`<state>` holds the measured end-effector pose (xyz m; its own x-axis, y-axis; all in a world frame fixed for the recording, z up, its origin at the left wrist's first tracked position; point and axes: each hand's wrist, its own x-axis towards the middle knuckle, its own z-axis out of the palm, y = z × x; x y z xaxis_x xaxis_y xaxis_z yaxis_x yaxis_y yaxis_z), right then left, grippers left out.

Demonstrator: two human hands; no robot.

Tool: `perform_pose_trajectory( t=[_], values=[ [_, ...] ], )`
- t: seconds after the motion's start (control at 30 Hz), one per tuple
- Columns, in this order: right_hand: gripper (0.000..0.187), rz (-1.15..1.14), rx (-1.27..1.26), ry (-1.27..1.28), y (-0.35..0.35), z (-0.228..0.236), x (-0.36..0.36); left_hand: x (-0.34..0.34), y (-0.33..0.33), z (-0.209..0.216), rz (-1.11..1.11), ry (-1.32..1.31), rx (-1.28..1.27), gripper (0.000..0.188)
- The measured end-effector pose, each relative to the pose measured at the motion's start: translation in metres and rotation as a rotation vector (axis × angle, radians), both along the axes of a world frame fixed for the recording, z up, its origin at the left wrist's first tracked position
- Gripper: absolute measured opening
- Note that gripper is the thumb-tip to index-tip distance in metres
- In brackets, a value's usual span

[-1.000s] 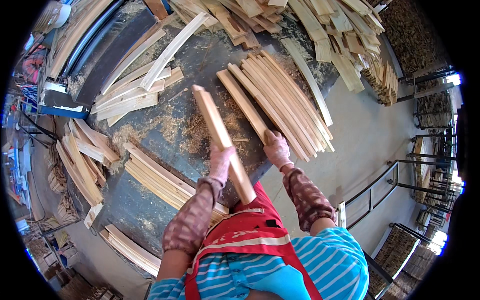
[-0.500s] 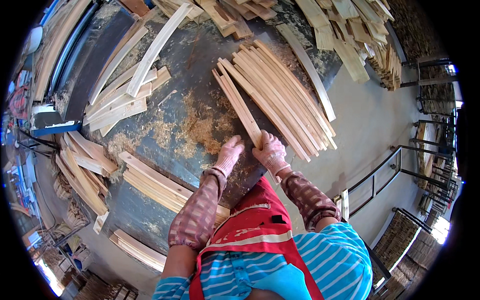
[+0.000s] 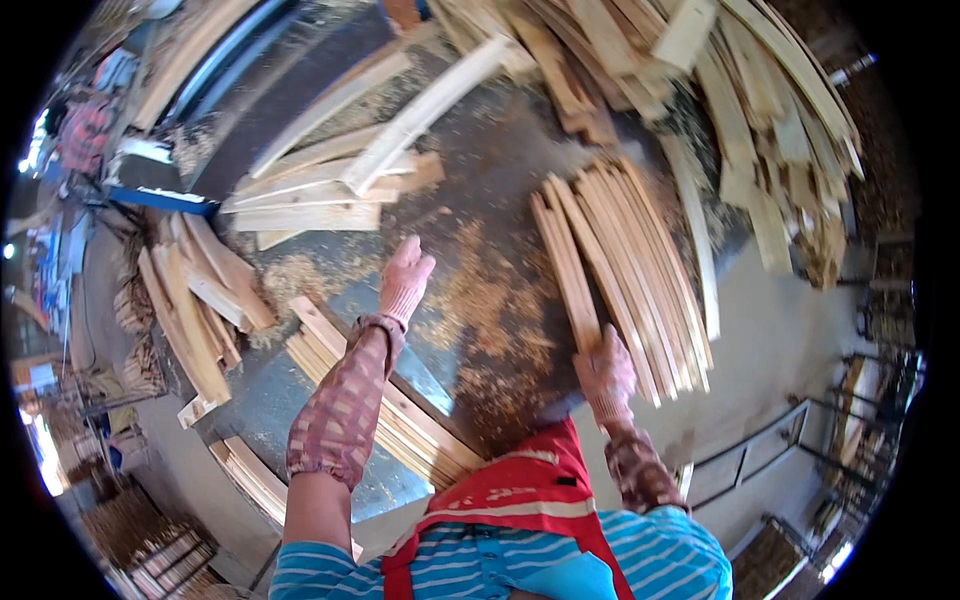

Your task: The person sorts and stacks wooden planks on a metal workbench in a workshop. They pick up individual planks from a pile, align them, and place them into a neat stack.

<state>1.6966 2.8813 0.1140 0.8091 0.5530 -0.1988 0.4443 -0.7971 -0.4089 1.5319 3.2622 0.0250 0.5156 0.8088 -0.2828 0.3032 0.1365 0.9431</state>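
My right hand (image 3: 606,378), in a pinkish glove, is closed around the near end of a narrow pair of wood strips (image 3: 567,272). These lie lengthwise, left of a row of similar strips (image 3: 640,275) placed side by side. My left hand (image 3: 406,278), gloved too, is over the dark table with its fingers curled in and nothing visible in them. Just beyond it are several loose pale boards (image 3: 310,190), one long board (image 3: 430,112) lying slantwise across them.
Wood shavings (image 3: 490,300) cover the dark tabletop (image 3: 480,175). Stacked strips (image 3: 400,420) lie under my left forearm. A large board pile (image 3: 740,130) fills the far right, and more boards (image 3: 195,300) stand at the left. A metal frame (image 3: 750,455) stands at the right.
My left hand has left the near ends of the strips and moved left toward the loose boards. My right hand stays on the strips. The whole view has shifted and turned.
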Motion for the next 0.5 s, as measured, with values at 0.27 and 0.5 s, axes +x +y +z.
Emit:
perform_pose_trajectory(
  t=[0.27,0.5],
  values=[
    [0.049,0.219,0.422,0.05,0.157,0.027,0.013,0.055,0.152,0.048,-0.059,0.791,0.74,0.089],
    [0.054,0.314,0.455,-0.154,0.434,-0.064,0.084,0.033,0.183,0.064,-0.206,0.825,0.92,0.086]
  ],
)
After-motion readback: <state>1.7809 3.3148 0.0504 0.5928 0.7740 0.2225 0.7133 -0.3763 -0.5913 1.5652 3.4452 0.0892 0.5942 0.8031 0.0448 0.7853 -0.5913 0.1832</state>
